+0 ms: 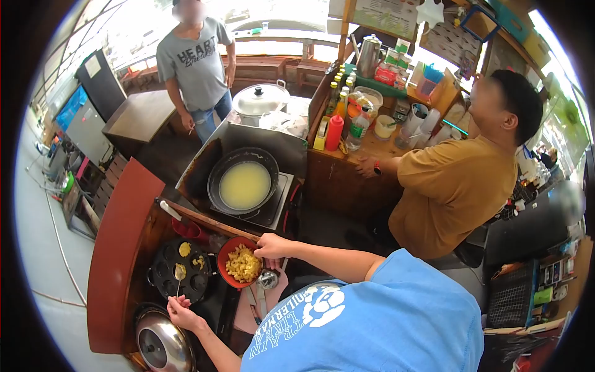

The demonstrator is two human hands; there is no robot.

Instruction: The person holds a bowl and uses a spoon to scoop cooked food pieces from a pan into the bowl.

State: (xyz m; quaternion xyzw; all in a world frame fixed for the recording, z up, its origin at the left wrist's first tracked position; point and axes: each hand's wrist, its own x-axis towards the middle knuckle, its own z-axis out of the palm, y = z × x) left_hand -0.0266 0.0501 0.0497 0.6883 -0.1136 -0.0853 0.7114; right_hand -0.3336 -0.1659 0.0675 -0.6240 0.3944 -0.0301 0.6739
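Observation:
My left hand (pixel 183 312) is closed round the handle of a metal spoon (pixel 180 271), whose bowl rests over a dark round pan with several cavities (pixel 166 286). Yellow pieces of food (pixel 185 249) lie in some cavities. My right hand (pixel 271 247) pinches the right rim of a red bowl (pixel 224 261) holding chunky yellow food (pixel 243 263). The red bowl stands just right of the pan.
A large wok (pixel 215 180) with pale yellow liquid sits on a stove ahead. Below the pan is a domed metal lid (pixel 162 346). A knife (pixel 170 209) lies by the red bin. One person (pixel 197 62) stands ahead, another (pixel 452 173) at the right counter.

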